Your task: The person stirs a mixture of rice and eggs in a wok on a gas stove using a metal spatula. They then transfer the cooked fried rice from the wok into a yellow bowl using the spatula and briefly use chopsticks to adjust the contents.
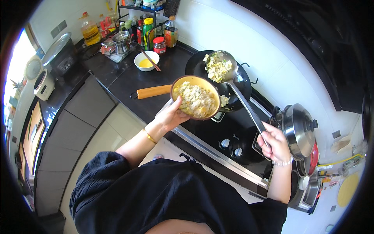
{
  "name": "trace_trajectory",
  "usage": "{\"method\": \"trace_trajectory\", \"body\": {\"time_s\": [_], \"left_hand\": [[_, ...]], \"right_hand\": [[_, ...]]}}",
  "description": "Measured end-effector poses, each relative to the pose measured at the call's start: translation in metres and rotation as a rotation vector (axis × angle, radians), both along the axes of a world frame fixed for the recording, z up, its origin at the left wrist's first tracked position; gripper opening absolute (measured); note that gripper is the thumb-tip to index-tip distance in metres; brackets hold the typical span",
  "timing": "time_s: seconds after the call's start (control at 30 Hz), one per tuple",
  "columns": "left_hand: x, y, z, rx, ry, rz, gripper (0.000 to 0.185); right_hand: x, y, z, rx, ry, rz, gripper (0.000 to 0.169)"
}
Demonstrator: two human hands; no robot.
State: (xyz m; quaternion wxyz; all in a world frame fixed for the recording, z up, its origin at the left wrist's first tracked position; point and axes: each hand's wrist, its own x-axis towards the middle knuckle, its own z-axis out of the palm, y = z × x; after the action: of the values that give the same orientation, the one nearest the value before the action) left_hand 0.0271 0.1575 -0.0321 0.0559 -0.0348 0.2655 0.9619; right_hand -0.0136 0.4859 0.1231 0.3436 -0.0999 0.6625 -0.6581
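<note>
A bowl (pixel 215 87) with a yellow inside and brown rim rests in my left hand (pixel 170 117), thumb over its edge. It is filled with what looks like fried rice (pixel 195 99) with egg. My right hand (pixel 274 143) grips the long handle of a metal ladle (pixel 232 73). More of the rice mix lies in the ladle's head, which is above the black wok (pixel 198 63). Some rice also sits on the wok's near side, partly hidden by the bowl. The wok's wooden handle (pixel 153 92) points left past the bowl.
The wok stands on a black gas hob (pixel 210 137) with two knobs. To its right is a lidded steel pot (pixel 299 131). A white bowl (pixel 140 65) of yellow liquid with chopsticks (pixel 152 61) sits on the dark counter (pixel 122 77). Sauce bottles (pixel 148 30) line the back; a range hood (pixel 306 38) overhangs.
</note>
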Motion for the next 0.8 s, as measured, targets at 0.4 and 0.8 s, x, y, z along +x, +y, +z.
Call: {"method": "trace_trajectory", "body": {"time_s": [0.4,0.8], "left_hand": [[-0.065,0.026,0.022,-0.048,0.033,0.036,0.077],[-0.069,0.035,0.024,-0.056,0.086,0.062,0.075]], "right_hand": [[0.043,-0.009,-0.05,0.54,1.206,-0.177,0.049],[0.047,0.001,-0.059,0.314,0.668,-0.216,0.048]]}}
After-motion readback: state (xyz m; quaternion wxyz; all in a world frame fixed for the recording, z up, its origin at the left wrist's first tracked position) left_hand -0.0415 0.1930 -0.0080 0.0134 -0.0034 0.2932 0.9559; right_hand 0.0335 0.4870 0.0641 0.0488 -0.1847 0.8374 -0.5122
